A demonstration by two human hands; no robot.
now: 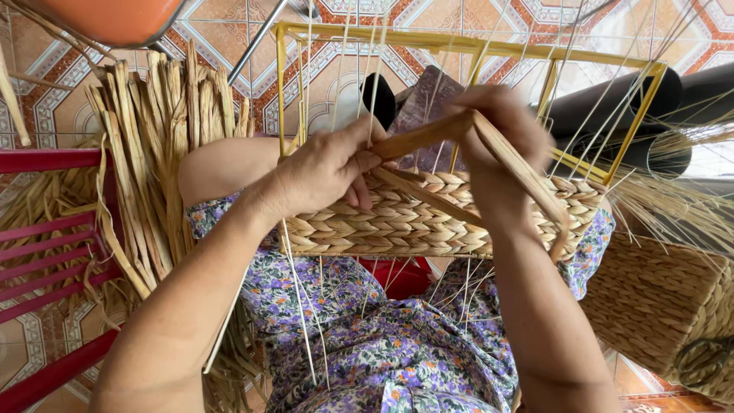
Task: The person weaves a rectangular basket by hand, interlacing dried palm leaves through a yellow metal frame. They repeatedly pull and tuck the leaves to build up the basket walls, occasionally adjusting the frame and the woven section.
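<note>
From the head camera, looking straight down, a half-woven basket [428, 218] sits in the middle of the frame on the person's lap, over a purple flowered dress [397, 352]. Its lower part is braided straw in pale bands; above that rises a bare yellow wire frame [466, 46] reaching the top of the frame, with thin upright strands running through it.

The left hand [325, 168], centre-left, lies against the basket's near wall. Its thumb and forefinger are pressed together on one end of a flat straw strand [428, 134], while the other fingers curl down onto the braid.

The right hand [501, 145], just right of centre, is blurred. It is closed around the same strand, which bends over it and trails down the right side toward the basket's lower right corner. The two hands are near each other, joined by the strand.

On the left, a bundle of dried straw [157, 145] leans over a red slatted chair [46, 229]. At lower right a finished woven basket [665, 313] stands just beside the lap. Dark rolled tubes [612, 107] lie at upper right, on a patterned tile floor [229, 34]. An orange seat [115, 19] shows at the upper left corner.
</note>
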